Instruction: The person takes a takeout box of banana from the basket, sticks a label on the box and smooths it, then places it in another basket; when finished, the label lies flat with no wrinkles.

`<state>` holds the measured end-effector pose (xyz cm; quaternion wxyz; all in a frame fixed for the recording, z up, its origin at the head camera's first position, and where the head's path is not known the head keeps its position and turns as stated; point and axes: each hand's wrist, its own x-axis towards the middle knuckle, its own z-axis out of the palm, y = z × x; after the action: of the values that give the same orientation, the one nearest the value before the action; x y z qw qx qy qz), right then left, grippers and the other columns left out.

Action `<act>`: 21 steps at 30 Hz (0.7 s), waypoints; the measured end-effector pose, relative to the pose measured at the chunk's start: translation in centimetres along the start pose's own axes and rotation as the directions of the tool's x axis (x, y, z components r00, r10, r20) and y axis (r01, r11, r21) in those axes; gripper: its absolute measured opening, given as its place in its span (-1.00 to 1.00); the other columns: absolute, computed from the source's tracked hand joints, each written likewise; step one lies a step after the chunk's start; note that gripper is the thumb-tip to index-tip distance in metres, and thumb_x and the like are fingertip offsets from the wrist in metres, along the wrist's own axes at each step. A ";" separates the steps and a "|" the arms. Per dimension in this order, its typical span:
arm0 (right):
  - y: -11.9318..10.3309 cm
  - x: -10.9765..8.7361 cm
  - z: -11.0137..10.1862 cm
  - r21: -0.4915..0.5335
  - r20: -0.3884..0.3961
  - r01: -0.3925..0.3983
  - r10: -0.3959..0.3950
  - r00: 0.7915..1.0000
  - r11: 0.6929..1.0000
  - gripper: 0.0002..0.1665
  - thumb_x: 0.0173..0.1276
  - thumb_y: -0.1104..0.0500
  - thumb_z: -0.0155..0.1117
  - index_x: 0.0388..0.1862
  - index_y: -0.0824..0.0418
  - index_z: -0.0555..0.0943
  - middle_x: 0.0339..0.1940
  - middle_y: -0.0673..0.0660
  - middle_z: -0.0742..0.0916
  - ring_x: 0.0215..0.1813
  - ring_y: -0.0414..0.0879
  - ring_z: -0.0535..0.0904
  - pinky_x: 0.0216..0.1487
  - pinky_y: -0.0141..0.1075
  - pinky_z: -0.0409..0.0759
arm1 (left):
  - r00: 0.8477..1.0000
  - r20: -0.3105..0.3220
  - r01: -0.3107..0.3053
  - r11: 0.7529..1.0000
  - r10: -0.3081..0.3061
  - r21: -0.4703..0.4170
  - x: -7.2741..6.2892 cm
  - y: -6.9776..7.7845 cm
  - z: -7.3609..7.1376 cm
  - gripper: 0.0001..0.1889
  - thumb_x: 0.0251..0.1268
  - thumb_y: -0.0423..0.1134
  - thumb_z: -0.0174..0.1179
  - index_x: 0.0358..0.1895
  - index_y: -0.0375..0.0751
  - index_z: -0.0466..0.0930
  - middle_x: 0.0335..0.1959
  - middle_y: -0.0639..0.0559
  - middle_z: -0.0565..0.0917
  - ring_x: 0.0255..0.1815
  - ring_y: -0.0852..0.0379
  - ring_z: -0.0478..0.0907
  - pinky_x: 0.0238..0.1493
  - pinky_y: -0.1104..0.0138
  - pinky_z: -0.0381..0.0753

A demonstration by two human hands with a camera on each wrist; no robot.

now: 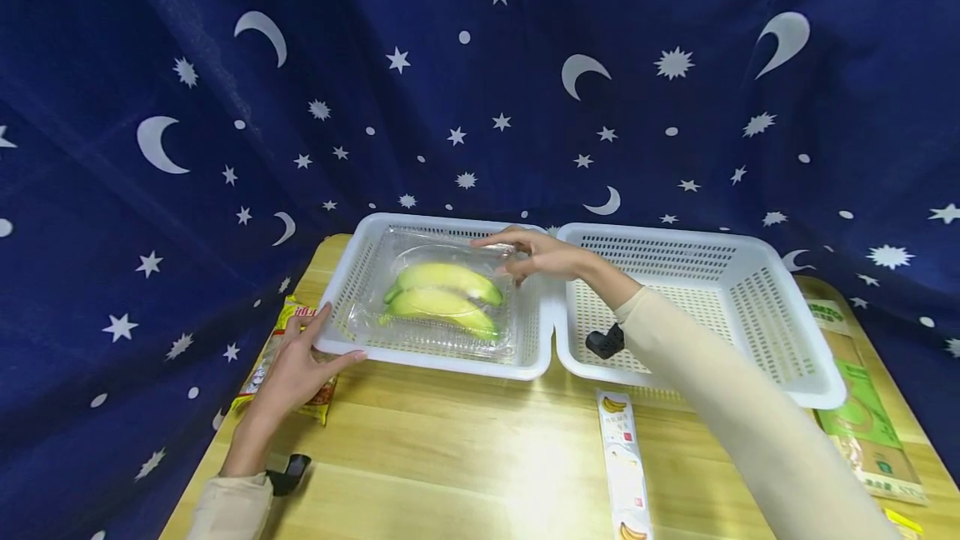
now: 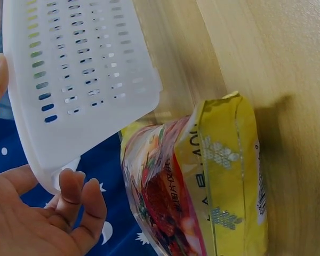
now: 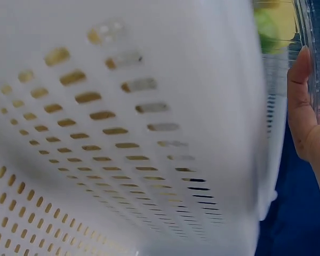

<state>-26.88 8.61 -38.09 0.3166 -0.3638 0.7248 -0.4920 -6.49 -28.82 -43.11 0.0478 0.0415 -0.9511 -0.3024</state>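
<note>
A clear plastic clamshell box (image 1: pixel 408 242) with two yellow-green bananas (image 1: pixel 442 312) inside lies in the left white basket (image 1: pixel 442 363). My right hand (image 1: pixel 543 257) holds the box at its right edge, over the basket's right side. In the right wrist view, the thumb and fingers stand on either side of the clear plastic edge (image 3: pixel 316 58). My left hand (image 1: pixel 294 367) grips the basket's front left corner, its thumb along the front rim. The left wrist view shows curled fingers (image 2: pixel 93 205) around that corner, beside a yellow food packet (image 2: pixel 229 176).
A second white basket (image 1: pixel 772 332) stands close by on the right. A strip of banana-printed labels (image 1: pixel 624 465) lies on the wooden table (image 1: pixel 450 457). A green and brown package (image 1: pixel 862 407) is at the right edge. Behind hangs a blue star-patterned cloth (image 1: pixel 480 65).
</note>
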 end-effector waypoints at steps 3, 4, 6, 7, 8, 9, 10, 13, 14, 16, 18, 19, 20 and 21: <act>-0.7 -1.1 0.2 0.019 -0.019 0.009 -0.008 1.000 1.000 -0.35 0.40 0.30 0.19 0.45 -0.01 0.39 0.40 0.13 0.31 0.11 0.05 0.42 -0.12 -0.06 0.71 | 1.000 0.004 -0.004 1.000 0.004 0.002 0.1 0.0 0.0 0.10 -0.01 0.19 0.45 0.51 -0.31 0.11 0.23 -0.41 0.26 0.01 -0.30 0.41 -0.01 -0.12 0.52; -0.9 -1.6 0.3 0.016 -0.027 0.014 -0.014 1.000 1.000 -0.36 0.41 0.29 0.18 0.45 0.00 0.39 0.40 0.13 0.32 0.11 0.06 0.42 -0.13 -0.06 0.71 | 1.000 0.007 -0.006 1.000 0.006 0.000 0.2 0.1 -0.1 0.10 -0.01 0.19 0.45 0.52 -0.30 0.11 0.23 -0.41 0.26 0.01 -0.30 0.41 -0.01 -0.11 0.51; -1.5 -2.6 0.3 -0.004 -0.042 0.022 -0.022 0.999 1.000 -0.37 0.42 0.28 0.18 0.45 0.00 0.40 0.38 0.13 0.33 0.09 0.07 0.44 -0.13 -0.05 0.71 | 1.000 0.016 -0.007 1.000 0.007 -0.008 0.4 0.1 -0.1 0.10 0.00 0.19 0.45 0.52 -0.30 0.09 0.24 -0.41 0.25 0.02 -0.30 0.41 0.01 -0.11 0.51; -1.8 -3.1 0.3 -0.014 -0.048 0.025 -0.026 0.999 1.000 -0.38 0.42 0.26 0.19 0.44 -0.01 0.40 0.37 0.13 0.33 0.08 0.08 0.44 -0.13 -0.06 0.70 | 1.000 0.019 -0.006 1.000 0.006 -0.011 0.4 0.2 -0.1 0.10 0.00 0.18 0.45 0.52 -0.29 0.09 0.24 -0.41 0.24 0.03 -0.30 0.41 0.02 -0.11 0.51; -2.0 -3.6 0.3 -0.037 -0.057 0.033 -0.035 0.998 0.999 -0.38 0.43 0.24 0.20 0.44 -0.01 0.40 0.36 0.13 0.34 0.08 0.08 0.42 -0.12 -0.07 0.70 | 1.000 0.021 -0.006 1.000 0.006 -0.013 0.4 0.2 -0.2 0.10 0.01 0.18 0.45 0.52 -0.29 0.08 0.25 -0.41 0.24 0.03 -0.30 0.41 0.02 -0.11 0.51; -2.3 -4.1 0.2 -0.058 -0.061 0.036 -0.040 0.997 0.998 -0.39 0.43 0.21 0.21 0.44 -0.04 0.40 0.36 0.11 0.35 0.08 0.08 0.42 -0.12 -0.09 0.69 | 1.000 0.020 -0.007 1.000 0.007 -0.014 0.5 0.2 -0.2 0.09 0.01 0.18 0.45 0.52 -0.29 0.08 0.25 -0.41 0.24 0.03 -0.30 0.41 0.01 -0.10 0.51; -2.6 -4.6 0.1 -0.060 -0.063 0.037 -0.041 0.997 0.997 -0.39 0.43 0.19 0.22 0.44 -0.05 0.40 0.35 0.09 0.35 0.07 0.08 0.41 -0.11 -0.09 0.69 | 1.000 0.021 -0.007 1.000 0.007 -0.013 0.5 0.3 -0.2 0.09 0.02 0.18 0.44 0.52 -0.29 0.08 0.24 -0.41 0.24 0.02 -0.29 0.42 0.00 -0.09 0.51; -3.1 -6.0 0.0 -0.071 -0.062 0.058 -0.063 0.996 0.996 -0.38 0.43 0.17 0.22 0.45 -0.03 0.39 0.36 0.08 0.37 0.12 0.08 0.36 -0.04 -0.12 0.64 | 1.000 0.013 -0.015 1.000 0.015 -0.006 0.4 0.3 -0.1 0.08 0.03 0.17 0.44 0.52 -0.31 0.09 0.23 -0.41 0.25 -0.01 -0.28 0.44 -0.03 -0.06 0.53; -3.3 -6.5 0.1 -0.068 -0.058 0.066 -0.070 0.996 0.996 -0.38 0.43 0.18 0.22 0.45 -0.01 0.39 0.36 0.08 0.36 0.17 0.08 0.34 -0.02 -0.12 0.64 | 1.000 0.011 -0.018 1.000 0.018 -0.002 0.3 0.2 -0.1 0.07 0.03 0.15 0.45 0.51 -0.32 0.10 0.22 -0.40 0.26 -0.02 -0.26 0.44 -0.04 -0.04 0.54; -3.6 -7.6 0.4 -0.054 -0.051 0.078 -0.081 0.995 0.995 -0.37 0.42 0.20 0.22 0.46 0.04 0.38 0.38 0.10 0.35 0.27 0.09 0.31 0.03 -0.09 0.63 | 1.000 0.009 -0.024 1.000 0.025 -0.006 0.2 0.2 0.0 0.04 0.06 0.08 0.46 0.50 -0.34 0.11 0.17 -0.39 0.27 -0.07 -0.23 0.47 -0.09 0.01 0.56; -3.8 -8.6 0.8 -0.064 -0.053 0.088 -0.092 0.994 0.994 -0.36 0.41 0.21 0.22 0.45 0.07 0.38 0.38 0.13 0.35 0.32 0.11 0.32 0.03 -0.08 0.61 | 1.000 0.004 -0.031 1.000 0.031 -0.004 0.1 0.2 0.0 0.00 0.08 0.02 0.46 0.49 -0.36 0.13 0.14 -0.37 0.28 -0.09 -0.20 0.48 -0.12 0.05 0.57; -3.8 -9.1 1.0 -0.070 -0.053 0.090 -0.094 0.994 0.993 -0.36 0.40 0.21 0.22 0.45 0.07 0.38 0.39 0.14 0.35 0.34 0.13 0.33 0.03 -0.07 0.61 | 0.999 0.001 -0.035 0.999 0.035 -0.003 0.1 0.1 0.0 -0.01 0.08 0.00 0.46 0.49 -0.37 0.13 0.14 -0.37 0.28 -0.10 -0.20 0.49 -0.13 0.07 0.57; -3.9 -9.6 1.3 -0.077 -0.053 0.091 -0.095 0.994 0.993 -0.37 0.40 0.21 0.22 0.45 0.06 0.38 0.38 0.13 0.35 0.34 0.14 0.33 0.02 -0.07 0.60 | 0.999 -0.002 -0.037 0.999 0.037 -0.004 0.0 0.1 0.0 -0.02 0.08 -0.02 0.46 0.49 -0.37 0.14 0.14 -0.38 0.29 -0.10 -0.20 0.49 -0.13 0.08 0.57; -3.9 -10.1 1.6 -0.081 -0.053 0.095 -0.099 0.994 0.992 -0.37 0.39 0.21 0.21 0.44 0.06 0.39 0.38 0.14 0.36 0.33 0.16 0.34 0.01 -0.08 0.59 | 0.999 -0.005 -0.038 0.999 0.038 -0.005 0.0 0.1 0.0 -0.01 0.07 -0.02 0.47 0.49 -0.37 0.14 0.14 -0.38 0.29 -0.10 -0.21 0.50 -0.14 0.07 0.58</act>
<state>-19.30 15.37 -33.90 0.2570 -0.3968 0.7337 -0.4880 -6.48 -28.76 -43.11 0.0562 0.0242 -0.9508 -0.3036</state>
